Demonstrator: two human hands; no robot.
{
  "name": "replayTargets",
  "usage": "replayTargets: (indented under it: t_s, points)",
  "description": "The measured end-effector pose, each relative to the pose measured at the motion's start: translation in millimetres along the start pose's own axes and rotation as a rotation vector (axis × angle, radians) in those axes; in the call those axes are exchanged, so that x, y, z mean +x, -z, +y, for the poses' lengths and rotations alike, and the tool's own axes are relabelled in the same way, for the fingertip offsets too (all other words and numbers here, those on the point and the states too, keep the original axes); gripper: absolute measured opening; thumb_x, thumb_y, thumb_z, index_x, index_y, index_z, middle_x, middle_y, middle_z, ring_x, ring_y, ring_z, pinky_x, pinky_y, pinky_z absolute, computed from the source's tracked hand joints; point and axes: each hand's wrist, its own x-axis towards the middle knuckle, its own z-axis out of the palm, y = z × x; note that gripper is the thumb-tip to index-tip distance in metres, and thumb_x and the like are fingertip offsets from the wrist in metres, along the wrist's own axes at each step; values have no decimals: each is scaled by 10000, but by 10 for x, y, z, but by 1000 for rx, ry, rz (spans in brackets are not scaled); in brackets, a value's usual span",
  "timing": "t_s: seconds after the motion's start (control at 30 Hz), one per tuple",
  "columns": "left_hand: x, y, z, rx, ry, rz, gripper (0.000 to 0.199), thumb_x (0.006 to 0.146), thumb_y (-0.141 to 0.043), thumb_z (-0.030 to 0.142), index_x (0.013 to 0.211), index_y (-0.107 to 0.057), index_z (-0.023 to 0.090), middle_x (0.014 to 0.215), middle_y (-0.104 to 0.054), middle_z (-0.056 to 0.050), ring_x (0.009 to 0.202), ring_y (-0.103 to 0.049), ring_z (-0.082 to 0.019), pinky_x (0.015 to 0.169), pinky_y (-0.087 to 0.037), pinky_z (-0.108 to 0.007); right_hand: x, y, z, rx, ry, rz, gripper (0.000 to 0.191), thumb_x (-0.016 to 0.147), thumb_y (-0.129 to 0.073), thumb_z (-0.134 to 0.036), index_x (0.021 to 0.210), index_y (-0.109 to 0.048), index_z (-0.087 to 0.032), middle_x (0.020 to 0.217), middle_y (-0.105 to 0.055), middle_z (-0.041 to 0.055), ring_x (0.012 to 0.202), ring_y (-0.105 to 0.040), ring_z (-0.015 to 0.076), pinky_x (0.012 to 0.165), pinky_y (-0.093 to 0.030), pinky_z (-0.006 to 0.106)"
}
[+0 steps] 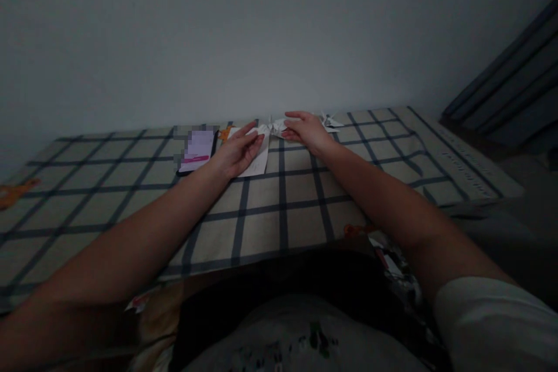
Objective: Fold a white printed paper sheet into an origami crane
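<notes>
A folded white paper piece that looks like an origami crane is held between my two hands, near the table's back edge. My left hand has its fingers at the left side of the crane, over a white sheet of paper. From the right, my right hand takes the other side, with its index finger stretched out above. The small folds at the fingertips are dim and hard to make out. Just beyond my right wrist lies another spiky folded white paper piece.
A lit phone lies left of the sheet. The table has a checked cloth with orange patterns, one beside the phone. Behind stands a plain wall; a dark curtain hangs at the right.
</notes>
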Motion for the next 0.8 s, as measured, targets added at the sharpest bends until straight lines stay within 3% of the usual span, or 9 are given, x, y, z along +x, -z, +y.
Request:
replayTargets:
  t_s: [0.13,0.27,0.43,0.6,0.67,0.8]
  points:
    - [52,-50,-10,-25,-42,74,319,972,-592,-33,1195,-691,173,842,-739,-2,690,-733,-37,788,-613,-77,18,13,-120,-127,145,89,148,956,-673,-55,1032,-628,-173,671,-666,-48,563,-647,74,553,-521,160]
    - [33,-275,-49,-45,-13,93,277,991,-622,20,1215,-679,171,845,-737,-11,689,-731,-52,743,-629,-95,-31,134,-288,-104,64,112,140,1009,-575,-61,1076,-615,-177,634,-640,-44,538,-621,81,535,-485,167]
    - [34,-741,-268,17,57,50,231,988,-574,-16,1125,-663,147,788,-717,-15,649,-717,-64,672,-615,-116,-186,576,-420,-152,32,246,144,1003,-539,-61,1049,-606,-180,658,-632,-41,523,-586,79,530,-457,176]
    - [171,-1156,-687,268,-86,-89,145,941,-670,18,1021,-640,136,717,-707,-10,556,-655,-71,591,-568,-164,-309,1096,-351,-264,47,432,143,983,-517,-71,1016,-608,-176,613,-546,-62,512,-523,95,526,-400,198]
    - [240,-1250,-845,379,-164,-76,153,910,-698,18,946,-626,148,691,-680,6,542,-640,-78,573,-552,-183,-332,1246,-272,-304,35,491,157,976,-508,-72,1034,-614,-173,625,-545,-67,505,-496,94,514,-354,203]
    - [379,-1303,-1044,600,-262,-22,182,913,-689,58,847,-572,180,705,-658,10,487,-601,-88,500,-483,-203,-334,1437,-93,-502,77,544,147,957,-559,-112,1061,-655,-150,655,-579,-51,572,-544,118,588,-406,227]
